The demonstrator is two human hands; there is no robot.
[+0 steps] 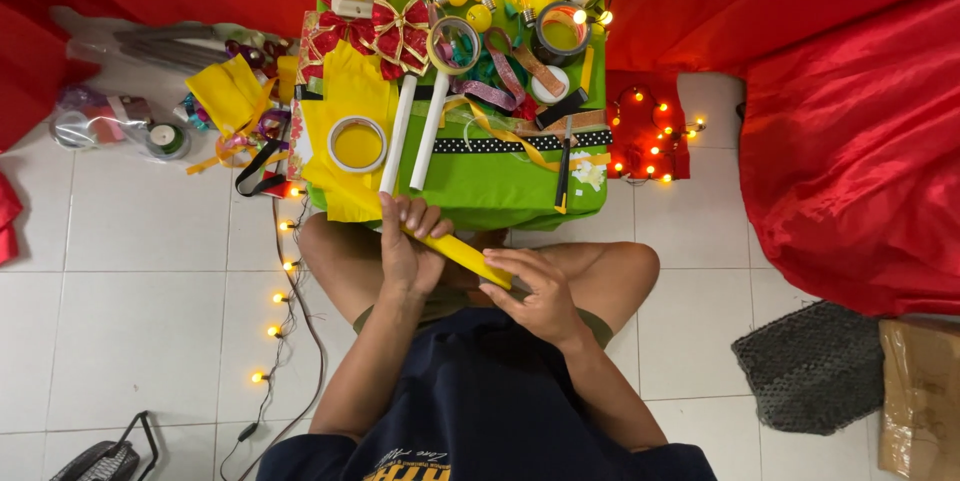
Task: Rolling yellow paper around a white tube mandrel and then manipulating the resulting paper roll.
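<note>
Here, left hand point(408, 246) in a closed grip on a rolled yellow paper tube point(462, 255), right hand point(540, 291) pinching its other end, green counter point(500, 191) just beyond.

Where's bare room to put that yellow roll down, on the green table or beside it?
The green table is crowded: tape rolls, white tubes, ribbons, bows. Free patches are floor: white tiles left of the light string, and tiles between the right knee and red cloth. Both hands hold the yellow roll.
</note>
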